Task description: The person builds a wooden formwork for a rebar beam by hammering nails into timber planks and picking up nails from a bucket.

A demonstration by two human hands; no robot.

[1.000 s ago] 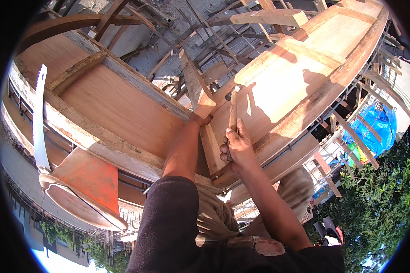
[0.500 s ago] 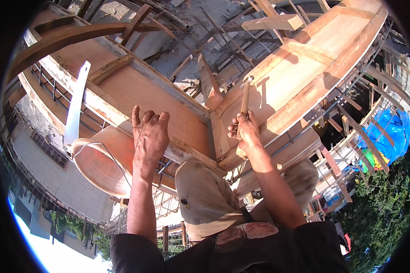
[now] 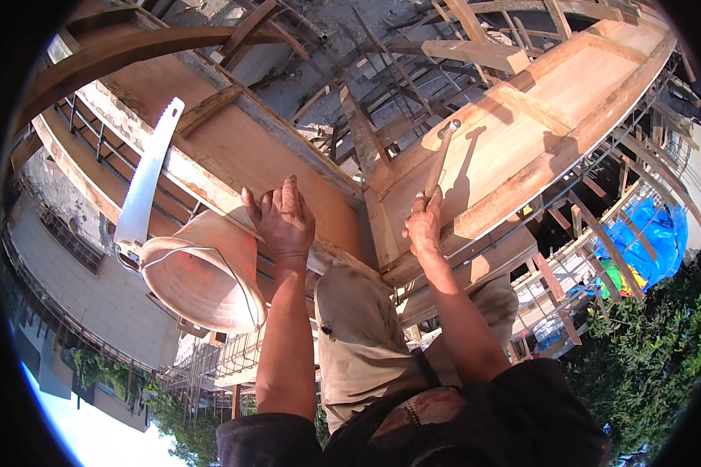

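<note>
My right hand (image 3: 424,223) grips a hammer (image 3: 436,167) by its handle, head upward, over the pale plywood panel (image 3: 565,89) of the right timber form. My left hand (image 3: 282,222) has its fingers apart and holds nothing, at the near timber edge of the left form (image 3: 234,162), beside a faded orange bucket (image 3: 199,276) that lies tipped with its wire handle showing. A hand saw (image 3: 149,175) with a silver blade stands out diagonally left of my left hand, near the bucket's rim. A short upright board (image 3: 362,128) rises where the two forms meet.
Curved timber beams (image 3: 132,48), loose boards and rebar surround the forms. A concrete floor shows through gaps at the top. A blue tarp (image 3: 648,237) lies beyond scaffolding at the right, above green foliage (image 3: 654,350). A block wall (image 3: 70,296) is lower left.
My left hand has come back from the forms' corner to the near edge, its fingers spread. The hammer in my right hand has shifted. The view has swung, so the saw and bucket sit further right.
</note>
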